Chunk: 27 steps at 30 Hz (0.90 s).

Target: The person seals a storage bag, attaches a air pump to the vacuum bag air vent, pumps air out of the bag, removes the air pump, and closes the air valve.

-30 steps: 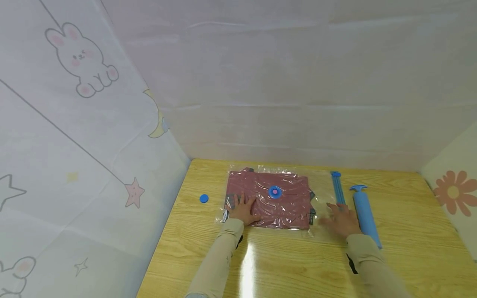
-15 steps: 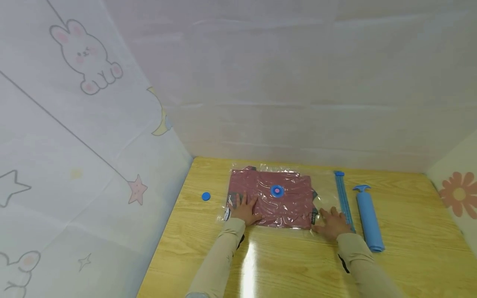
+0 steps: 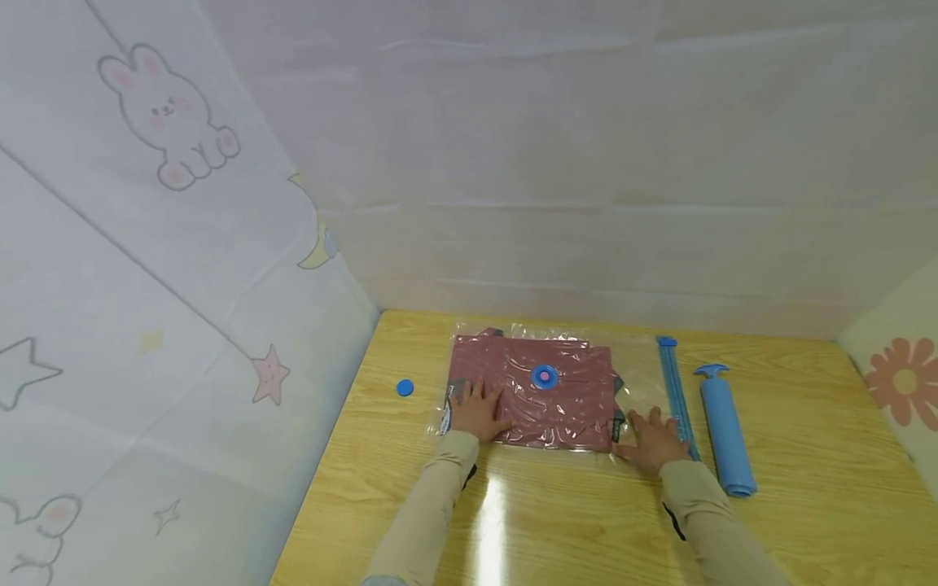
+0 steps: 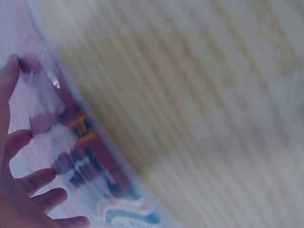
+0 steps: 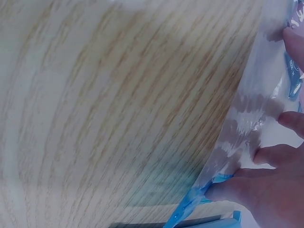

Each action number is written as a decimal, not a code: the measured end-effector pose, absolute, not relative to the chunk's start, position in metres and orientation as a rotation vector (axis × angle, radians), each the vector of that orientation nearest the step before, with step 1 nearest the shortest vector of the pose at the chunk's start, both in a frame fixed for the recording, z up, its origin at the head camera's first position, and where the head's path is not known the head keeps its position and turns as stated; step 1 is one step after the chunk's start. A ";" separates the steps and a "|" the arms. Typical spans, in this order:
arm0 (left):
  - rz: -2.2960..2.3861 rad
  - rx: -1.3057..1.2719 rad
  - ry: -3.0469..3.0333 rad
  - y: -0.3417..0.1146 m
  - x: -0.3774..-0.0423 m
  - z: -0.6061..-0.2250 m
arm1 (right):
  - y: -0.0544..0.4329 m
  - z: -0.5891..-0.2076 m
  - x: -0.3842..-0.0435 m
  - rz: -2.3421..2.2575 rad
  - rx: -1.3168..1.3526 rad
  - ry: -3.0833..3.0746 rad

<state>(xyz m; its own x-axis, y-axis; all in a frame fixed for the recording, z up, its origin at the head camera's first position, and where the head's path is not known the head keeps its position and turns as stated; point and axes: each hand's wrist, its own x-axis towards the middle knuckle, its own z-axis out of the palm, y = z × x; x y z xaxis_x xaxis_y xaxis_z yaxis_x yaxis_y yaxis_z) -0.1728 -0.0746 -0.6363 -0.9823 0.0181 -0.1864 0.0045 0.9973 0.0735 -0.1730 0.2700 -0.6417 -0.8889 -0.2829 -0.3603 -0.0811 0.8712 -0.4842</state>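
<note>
A clear plastic vacuum storage bag [image 3: 637, 358] lies flat on the wooden table, with folded dark pink cloth [image 3: 557, 423] inside. A round blue valve [image 3: 545, 377] with a pink centre sits on its upper face. Spread over the bag's left part, my left hand [image 3: 475, 413] rests with its fingers apart. My right hand [image 3: 652, 441] rests on the bag's right part, fingers spread, near the blue zip strip [image 3: 676, 399]. In the right wrist view, the little finger of that hand lies by the blue strip [image 5: 192, 199]. Neither hand grips anything.
A blue hand pump [image 3: 725, 435] with a T-shaped handle lies to the right of the bag. To the left is a round blue cap [image 3: 405, 387]. Printed sheets form walls behind and on both sides of the table [image 3: 572, 521].
My right hand has moved left off the zip strip area and settled on the bag near the cloth's right edge. My left hand stays in place on the bag.
</note>
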 end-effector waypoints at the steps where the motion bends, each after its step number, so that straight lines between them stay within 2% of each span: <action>1: 0.101 0.020 2.973 -0.077 -0.173 -0.635 | 0.270 -0.642 -0.173 -0.651 -0.269 2.613; 5: 0.088 -0.037 3.076 -0.096 -0.175 -0.630 | 0.270 -0.643 -0.173 -0.649 -0.279 2.611; 18: 0.305 -0.558 3.089 -0.191 -0.159 -0.628 | 0.271 -0.642 -0.172 -0.650 -0.280 2.635; 27: 0.329 -0.585 2.960 -0.201 -0.156 -0.627 | 0.272 -0.647 -0.172 -0.674 -0.277 2.628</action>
<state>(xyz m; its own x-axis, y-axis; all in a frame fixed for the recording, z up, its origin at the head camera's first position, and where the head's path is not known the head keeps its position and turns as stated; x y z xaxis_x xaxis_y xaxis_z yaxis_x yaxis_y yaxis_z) -0.1559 -0.2010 -0.6274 -0.9201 -0.3637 -0.1454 -0.3867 0.9024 0.1902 -0.1720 0.2717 -0.6472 -0.8955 -0.2872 -0.3399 -0.0882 0.8632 -0.4970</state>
